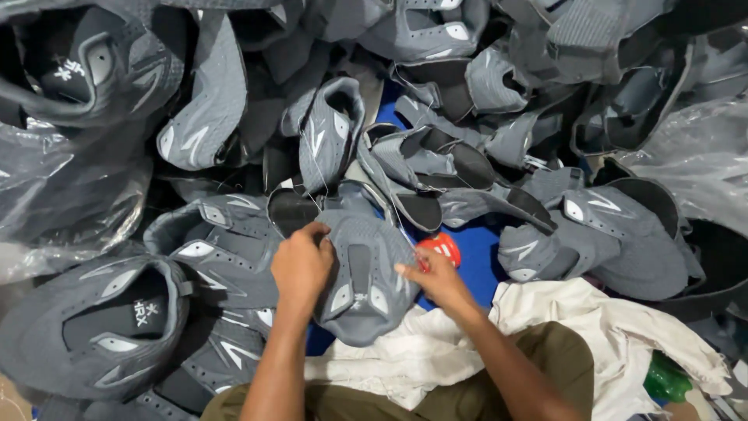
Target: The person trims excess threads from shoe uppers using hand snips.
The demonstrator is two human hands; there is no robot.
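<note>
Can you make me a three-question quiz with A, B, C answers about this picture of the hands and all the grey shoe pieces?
1. Where is the red tool?
A. by the right hand
B. top left corner
C. on the green thing

2. What colour is the shoe upper being held?
A. white
B. grey
C. red

3. What is the left hand doing?
A. hanging free
B. gripping the upper's edge
C. holding a plastic bag

Answers: 1 A, the red tool sits right at the right hand's fingers. 2 B, it is grey like the pile around it. 3 B, its fingers pinch the upper's left edge.
</note>
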